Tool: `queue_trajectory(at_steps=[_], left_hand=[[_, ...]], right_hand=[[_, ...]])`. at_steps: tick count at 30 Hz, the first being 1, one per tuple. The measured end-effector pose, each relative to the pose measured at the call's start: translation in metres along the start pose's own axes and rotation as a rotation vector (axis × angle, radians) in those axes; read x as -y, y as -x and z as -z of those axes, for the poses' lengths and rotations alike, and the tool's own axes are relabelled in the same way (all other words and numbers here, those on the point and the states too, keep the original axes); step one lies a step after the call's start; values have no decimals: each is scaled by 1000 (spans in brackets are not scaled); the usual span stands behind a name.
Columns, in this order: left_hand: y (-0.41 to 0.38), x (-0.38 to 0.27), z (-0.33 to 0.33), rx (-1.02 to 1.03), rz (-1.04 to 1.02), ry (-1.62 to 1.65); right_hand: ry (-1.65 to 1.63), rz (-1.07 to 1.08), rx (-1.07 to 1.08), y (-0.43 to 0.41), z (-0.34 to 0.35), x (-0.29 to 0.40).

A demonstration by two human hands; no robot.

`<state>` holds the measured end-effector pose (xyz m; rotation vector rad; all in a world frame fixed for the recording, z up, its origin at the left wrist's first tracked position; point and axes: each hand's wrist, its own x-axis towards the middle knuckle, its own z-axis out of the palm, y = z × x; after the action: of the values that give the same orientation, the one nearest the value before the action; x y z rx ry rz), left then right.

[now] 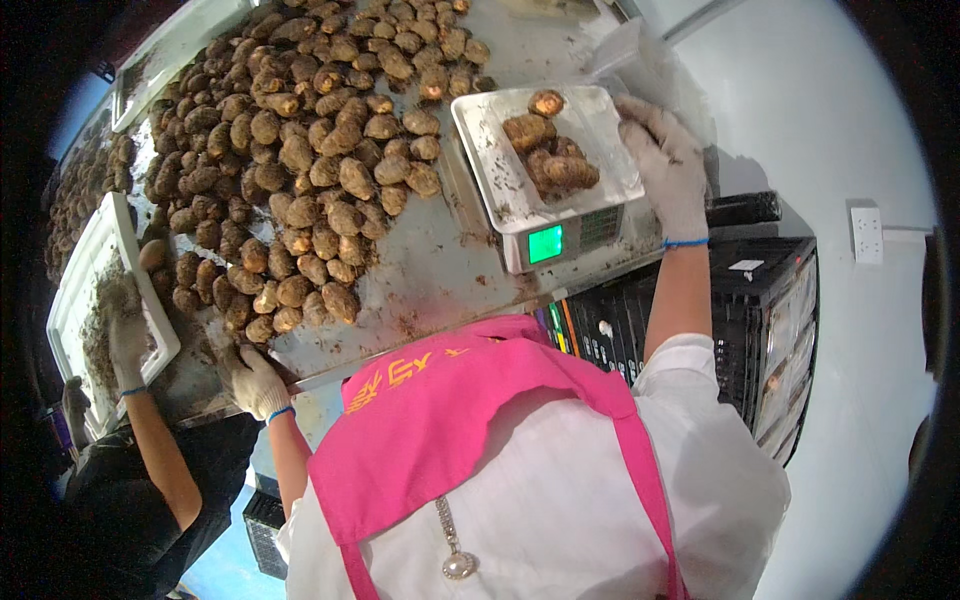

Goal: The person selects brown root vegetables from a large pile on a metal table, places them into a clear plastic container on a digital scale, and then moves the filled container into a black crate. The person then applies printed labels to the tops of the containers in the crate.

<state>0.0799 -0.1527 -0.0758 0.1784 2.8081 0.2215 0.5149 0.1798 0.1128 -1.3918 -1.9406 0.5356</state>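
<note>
My right hand (664, 157), in a white knit glove soiled at the fingers, is at the right edge of the scale's white tray (510, 214); a clear plastic bag is beside it. Several brown taro corms (570, 172) lie on the tray, in what looks like clear plastic. The digital scale (517, 251) has a lit green display. My left hand (256, 381), gloved too, rests at the table's front edge, just below the near end of a big pile of taro corms (296, 150). Its fingertips are partly in shadow, and whether it holds anything is unclear.
A co-worker's gloved hand (127, 337) is over a dirt-strewn white tray (165, 349) at the left. The metal table (420, 262) carries loose soil. Black crates (750, 300) stand below its right end. A clear plastic bag (637, 60) lies by the wall, which has a socket (867, 235).
</note>
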Motion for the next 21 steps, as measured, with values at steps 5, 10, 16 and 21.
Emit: queue_trajectory(at_steps=[5, 10, 16, 21], left_hand=[[3, 13, -10, -448, -494, 127], [3, 7, -2, -408, -470, 196], [-2, 13, -14, -550, -463, 128], [1, 20, -12, -453, -352, 88]], right_hand=[[-14, 23, -81, -19, 6, 18], [271, 147, 177, -30, -10, 41], [115, 287, 394, -34, -96, 100], [32, 407, 765, -40, -208, 159]])
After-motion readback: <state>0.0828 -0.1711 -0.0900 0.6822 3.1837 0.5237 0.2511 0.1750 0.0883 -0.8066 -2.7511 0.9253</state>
